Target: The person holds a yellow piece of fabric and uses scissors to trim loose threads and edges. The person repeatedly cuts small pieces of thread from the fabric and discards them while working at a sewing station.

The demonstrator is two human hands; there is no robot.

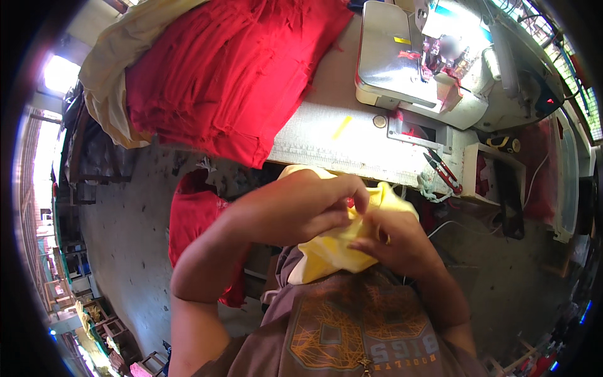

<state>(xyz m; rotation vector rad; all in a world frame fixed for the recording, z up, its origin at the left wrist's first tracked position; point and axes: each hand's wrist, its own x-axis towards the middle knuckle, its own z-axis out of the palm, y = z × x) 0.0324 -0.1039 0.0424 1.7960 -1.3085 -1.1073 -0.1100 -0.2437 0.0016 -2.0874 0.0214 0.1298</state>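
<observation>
A crumpled yellow cloth (326, 252) lies across my lap at the table's near edge. My left hand (323, 204) comes over it from the left, its fingers bent and pinching the cloth near a small red spot. Close against it, my right hand (396, 239) curls its thumb and fingers on the cloth's right part. The fingertips of both hands nearly meet. What exactly lies between them is partly hidden by the fingers and folds.
A tall pile of red fabric (220, 75) covers the table's left, with cream cloth (110, 75) beside it. A sewing machine (392, 56) stands at the right. Red-handled snips (445, 173) lie near the front edge, by an open box (496, 173). Red cloth (191, 217) hangs below.
</observation>
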